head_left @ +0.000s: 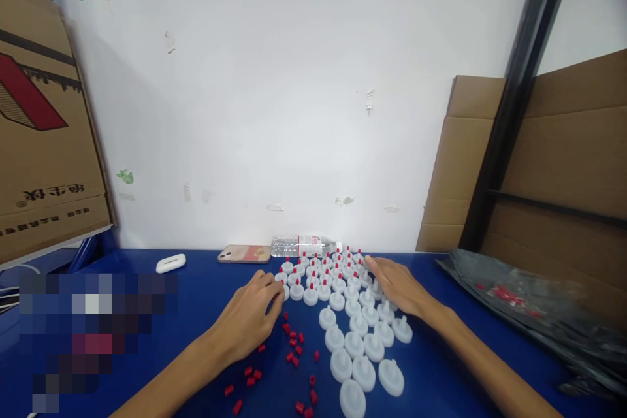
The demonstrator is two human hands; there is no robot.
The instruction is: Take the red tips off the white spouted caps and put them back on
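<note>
Many white plastic nozzle lids (354, 344) stand on the blue table. Those toward the back wear small red tip caps (310, 287); the nearer lids have bare nozzles. My left hand (252, 313) is at the left edge of the group, fingers curled at a white lid (286, 292) whose top they partly hide. On the right side of the group, my right hand (399, 284) lies with fingers stretched out over and against the lids, covering some of them. Loose red caps (292, 342) are scattered between my left forearm and the bare lids.
Behind the lids lies a clear water bottle (298, 246), with a phone (243, 253) and a white case (171, 264) to its left. A plastic bag (514, 304) with red pieces inside lies at the right. Cardboard (49, 130) stands on both sides, before a white wall.
</note>
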